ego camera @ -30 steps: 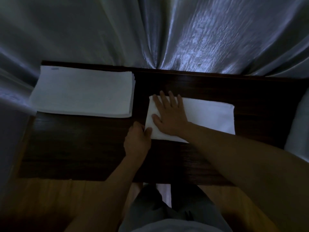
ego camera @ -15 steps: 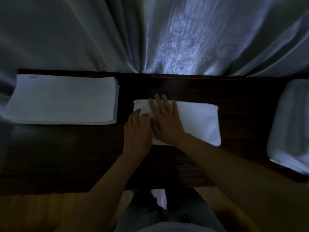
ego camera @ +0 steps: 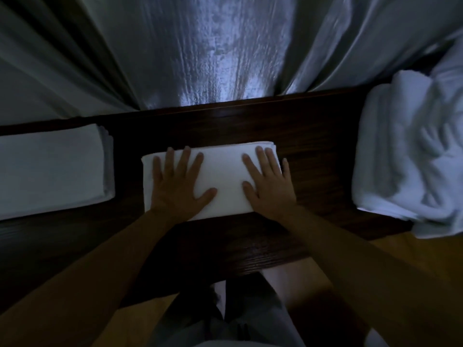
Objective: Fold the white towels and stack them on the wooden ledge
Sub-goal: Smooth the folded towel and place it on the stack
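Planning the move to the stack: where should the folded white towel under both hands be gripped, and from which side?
Probably by its two short ends. The folded white towel lies flat with its long side across the dark wooden ledge, left hand and right hand flat on top. Slide fingers under from left and right; its layered edge shows at the right end.

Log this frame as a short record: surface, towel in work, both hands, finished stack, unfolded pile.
surface: dark wooden ledge before a pale curtain
towel in work: folded white rectangular towel, lying flat at centre
left hand: open, fingers spread, pressing the towel's left half
right hand: open, flat on the towel's right end
finished stack: folded white towels, left, apart from the centre towel
unfolded pile: rumpled white towels, right
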A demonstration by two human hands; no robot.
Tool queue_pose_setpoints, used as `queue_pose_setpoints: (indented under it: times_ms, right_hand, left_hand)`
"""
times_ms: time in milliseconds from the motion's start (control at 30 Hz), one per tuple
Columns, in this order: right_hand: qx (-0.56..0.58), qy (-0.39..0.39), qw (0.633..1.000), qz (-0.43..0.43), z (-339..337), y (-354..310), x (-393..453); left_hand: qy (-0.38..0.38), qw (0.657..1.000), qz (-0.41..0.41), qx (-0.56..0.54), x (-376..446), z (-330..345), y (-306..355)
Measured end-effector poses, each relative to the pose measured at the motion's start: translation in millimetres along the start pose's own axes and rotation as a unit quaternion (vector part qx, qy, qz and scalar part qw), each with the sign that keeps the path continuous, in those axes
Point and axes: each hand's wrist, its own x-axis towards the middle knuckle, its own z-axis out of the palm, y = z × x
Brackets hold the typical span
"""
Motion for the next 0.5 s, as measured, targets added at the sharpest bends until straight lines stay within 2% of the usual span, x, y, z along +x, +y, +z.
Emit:
queue_pose_setpoints:
  times_ms: [167, 267, 367, 500]
  right_hand:
    - [-0.041, -0.002, 0.999, 0.01, -21, -1, 11]
    - [-0.024, 0.026, 0.998, -0.049, -31, -20, 34]
    - [-0.008, 0.0, 0.994, -0.111, -24, -22, 43]
    - [-0.009, -0.022, 0.995, -0.101, -14, -4, 51]
  left_hand:
    - [-0.035, 0.999, -0.014, -0.005, -1, -11, -12]
    - [-0.024, 0.999, -0.018, -0.014, 5, -15, -1]
    - [-0.025, 0.999, -0.019, -0.01, 6, -15, -1]
    - [-0.024, 0.999, -0.023, -0.02, 0, -10, -26]
